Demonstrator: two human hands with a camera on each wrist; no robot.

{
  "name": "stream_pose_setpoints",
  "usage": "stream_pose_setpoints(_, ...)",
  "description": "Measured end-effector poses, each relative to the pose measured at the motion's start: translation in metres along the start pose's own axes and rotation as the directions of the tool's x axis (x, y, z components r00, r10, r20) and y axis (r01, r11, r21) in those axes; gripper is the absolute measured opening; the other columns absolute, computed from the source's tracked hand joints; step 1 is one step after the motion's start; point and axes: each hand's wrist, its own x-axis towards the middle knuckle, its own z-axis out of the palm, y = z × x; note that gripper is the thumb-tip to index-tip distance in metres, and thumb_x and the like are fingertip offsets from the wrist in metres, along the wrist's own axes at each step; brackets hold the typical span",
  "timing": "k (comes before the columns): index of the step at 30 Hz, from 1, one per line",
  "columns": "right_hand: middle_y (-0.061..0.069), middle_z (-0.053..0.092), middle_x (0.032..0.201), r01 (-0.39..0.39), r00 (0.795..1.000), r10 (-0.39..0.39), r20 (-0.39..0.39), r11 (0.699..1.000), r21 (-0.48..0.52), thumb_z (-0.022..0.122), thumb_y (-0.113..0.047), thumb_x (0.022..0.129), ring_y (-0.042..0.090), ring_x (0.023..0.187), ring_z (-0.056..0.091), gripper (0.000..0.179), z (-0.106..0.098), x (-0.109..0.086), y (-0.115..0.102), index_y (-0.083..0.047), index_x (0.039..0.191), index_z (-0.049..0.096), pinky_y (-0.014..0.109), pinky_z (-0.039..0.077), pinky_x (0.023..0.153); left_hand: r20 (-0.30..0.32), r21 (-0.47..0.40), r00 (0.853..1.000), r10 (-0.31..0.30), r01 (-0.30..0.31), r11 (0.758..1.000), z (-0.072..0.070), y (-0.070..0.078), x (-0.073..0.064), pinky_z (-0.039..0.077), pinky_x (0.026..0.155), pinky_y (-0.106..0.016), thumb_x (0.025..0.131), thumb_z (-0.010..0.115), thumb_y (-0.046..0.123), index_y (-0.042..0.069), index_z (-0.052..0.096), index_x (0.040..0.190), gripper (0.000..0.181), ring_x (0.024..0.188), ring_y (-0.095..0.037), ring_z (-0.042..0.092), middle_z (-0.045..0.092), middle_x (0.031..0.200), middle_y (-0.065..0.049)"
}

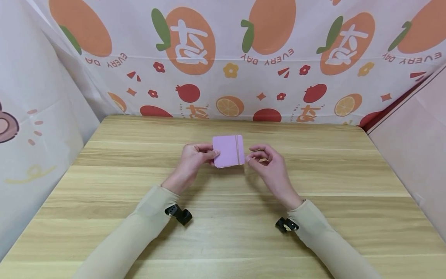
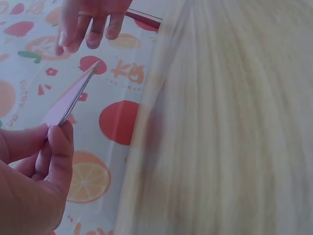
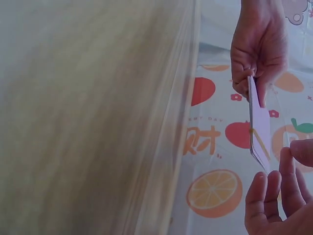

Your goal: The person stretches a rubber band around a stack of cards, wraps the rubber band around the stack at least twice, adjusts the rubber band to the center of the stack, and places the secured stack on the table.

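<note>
A thin, square stack of lilac cards [image 1: 226, 152] with rounded corners is held up over the table, its face toward the head camera. A tan rubber band [image 1: 237, 149] runs round it near the right side. My left hand [image 1: 193, 161] pinches its left edge, thumb on the face and fingers behind. Seen edge-on in the left wrist view, the stack [image 2: 73, 100] shows several thin layers. Just off its right edge is my right hand [image 1: 270, 164], fingers loosely bent, thumb near the fingertips, holding nothing. The right wrist view shows these fingers [image 3: 259, 196] close below the stack's free end.
A wood-grain table [image 1: 223, 232] lies under both hands. Behind it hangs a white cloth [image 1: 223, 81] printed with fruit, and pale cloth panels stand at the left and right. Small black devices [image 1: 179, 214] are strapped at both sleeve cuffs.
</note>
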Motion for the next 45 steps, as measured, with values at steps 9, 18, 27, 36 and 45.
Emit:
stream_pose_setpoints(9, 0.012, 0.066, 0.106, 0.002, 1.000, -0.002, 0.012, 0.999, -0.050, 0.068, -0.008, 0.093, 0.024, 0.094, 0.056, 0.022, -0.006, 0.001, -0.013, 0.001, 0.113, 0.067, 0.035, 0.047, 0.080, 0.069, -0.001, 0.997, -0.030, 0.031, 1.000, 0.004, -0.006, 0.000, 0.054, 0.068, -0.028, 0.087, 0.069, -0.005, -0.015, 0.064, 0.113, 0.028, 0.068, -0.010, 0.063, 0.068, 0.081, -0.003)
stream_pose_setpoints(18, 0.023, 0.063, 0.115, 0.035, 0.999, -0.036, -0.002, 0.998, -0.056, 0.062, -0.001, 0.094, 0.032, 0.098, 0.057, 0.026, -0.011, -0.002, -0.035, 0.007, 0.118, 0.064, 0.022, 0.049, 0.077, 0.140, 0.019, 0.989, -0.040, 0.038, 0.999, 0.009, -0.008, -0.003, 0.054, 0.071, -0.030, 0.085, 0.071, -0.005, -0.012, 0.065, 0.109, 0.026, 0.070, -0.014, 0.063, 0.070, 0.086, -0.009)
stream_pose_setpoints(27, 0.006, 0.068, 0.109, 0.024, 1.000, -0.024, -0.007, 0.998, -0.057, 0.067, -0.020, 0.095, 0.024, 0.097, 0.059, 0.023, -0.018, 0.009, 0.001, -0.009, 0.115, 0.071, 0.029, 0.053, 0.076, 0.207, 0.036, 0.977, -0.043, 0.036, 0.999, 0.014, -0.010, -0.005, 0.054, 0.071, -0.030, 0.085, 0.071, -0.004, -0.013, 0.065, 0.111, 0.028, 0.072, -0.014, 0.064, 0.071, 0.088, -0.009)
stream_pose_setpoints(36, 0.013, 0.067, 0.106, -0.023, 1.000, 0.022, -0.015, 0.998, -0.066, 0.066, -0.013, 0.095, 0.026, 0.096, 0.058, 0.019, -0.017, 0.007, -0.017, 0.001, 0.107, 0.070, 0.027, 0.049, 0.074, 0.255, 0.033, 0.967, -0.011, 0.003, 0.999, 0.016, -0.013, -0.005, 0.054, 0.065, -0.026, 0.093, 0.066, 0.005, -0.011, 0.066, 0.110, 0.023, 0.068, -0.013, 0.062, 0.070, 0.085, -0.007)
stream_pose_setpoints(45, 0.015, 0.064, 0.107, -0.037, 0.999, 0.038, 0.028, 0.999, -0.027, 0.064, -0.008, 0.095, 0.022, 0.099, 0.057, 0.017, -0.017, 0.005, -0.025, 0.005, 0.105, 0.067, 0.024, 0.050, 0.076, 0.245, 0.065, 0.970, 0.007, -0.024, 0.998, 0.018, -0.011, -0.007, 0.054, 0.063, -0.027, 0.090, 0.070, 0.002, -0.011, 0.066, 0.100, 0.017, 0.065, -0.014, 0.062, 0.069, 0.082, -0.009)
